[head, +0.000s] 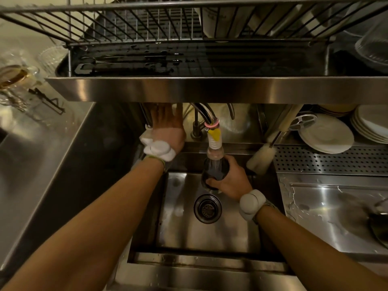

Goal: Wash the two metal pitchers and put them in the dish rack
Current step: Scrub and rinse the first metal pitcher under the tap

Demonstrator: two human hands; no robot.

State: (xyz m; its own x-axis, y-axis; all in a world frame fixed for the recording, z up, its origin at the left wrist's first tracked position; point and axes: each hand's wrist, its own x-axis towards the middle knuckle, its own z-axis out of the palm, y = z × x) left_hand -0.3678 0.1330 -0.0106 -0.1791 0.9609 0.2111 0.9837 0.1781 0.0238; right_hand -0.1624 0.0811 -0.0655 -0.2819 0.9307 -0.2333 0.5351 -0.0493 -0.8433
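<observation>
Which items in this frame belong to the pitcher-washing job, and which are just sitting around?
Part of the job:
- pitcher, held by the right hand under the faucet nozzle
- left hand, reaching up behind the shelf
- sink
- dish rack overhead

Just lying about:
- stacked white plates
- bottle brush
- glassware on the left counter

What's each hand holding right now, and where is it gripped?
Right hand grips the pitcher around its body under the tap. Left hand reaches behind; its fingers are hidden.
</observation>
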